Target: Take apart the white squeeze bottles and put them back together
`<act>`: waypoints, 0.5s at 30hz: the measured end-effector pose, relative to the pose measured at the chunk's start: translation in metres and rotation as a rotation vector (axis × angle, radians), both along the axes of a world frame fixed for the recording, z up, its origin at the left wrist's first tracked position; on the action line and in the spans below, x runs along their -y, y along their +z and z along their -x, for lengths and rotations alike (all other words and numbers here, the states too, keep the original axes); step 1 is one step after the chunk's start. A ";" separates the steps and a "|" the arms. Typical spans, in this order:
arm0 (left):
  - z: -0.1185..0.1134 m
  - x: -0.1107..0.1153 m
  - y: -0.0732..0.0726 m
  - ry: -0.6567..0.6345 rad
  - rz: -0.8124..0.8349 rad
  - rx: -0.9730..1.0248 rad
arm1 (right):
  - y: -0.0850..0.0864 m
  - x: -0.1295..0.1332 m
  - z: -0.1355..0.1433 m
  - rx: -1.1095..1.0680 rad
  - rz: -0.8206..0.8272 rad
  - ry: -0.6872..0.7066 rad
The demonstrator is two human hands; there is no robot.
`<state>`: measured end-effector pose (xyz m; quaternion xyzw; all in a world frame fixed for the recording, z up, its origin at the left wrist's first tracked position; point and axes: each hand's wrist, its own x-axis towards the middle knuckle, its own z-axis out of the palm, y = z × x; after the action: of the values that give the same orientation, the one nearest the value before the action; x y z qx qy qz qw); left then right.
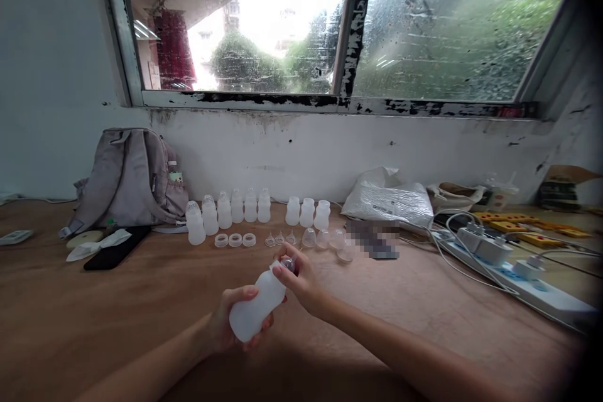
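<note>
**Baby bottle (pixel 258 309) held aslant**

In the head view, we hold it over the tabletop (pixel 155 301), left hand (pixel 225 320) wrapped around its body, right hand (pixel 305 282) pinching its clear cap (pixel 289 262). We seem to be working the cap on or off; the next move calls for a firm left grip.

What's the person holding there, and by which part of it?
A white bottle, held tilted: the left hand wraps its body, while the right hand has its fingers around the top end.
</note>
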<state>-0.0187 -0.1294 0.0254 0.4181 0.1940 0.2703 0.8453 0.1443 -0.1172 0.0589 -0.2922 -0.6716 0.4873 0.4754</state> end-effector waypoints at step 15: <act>0.017 -0.026 0.012 0.128 -0.211 -0.259 | 0.011 -0.046 -0.033 0.248 0.120 0.082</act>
<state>-0.0356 -0.1030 0.0375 0.5225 0.2982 0.2863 0.7457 0.1778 -0.0711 0.0696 -0.3503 -0.7062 0.5060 0.3501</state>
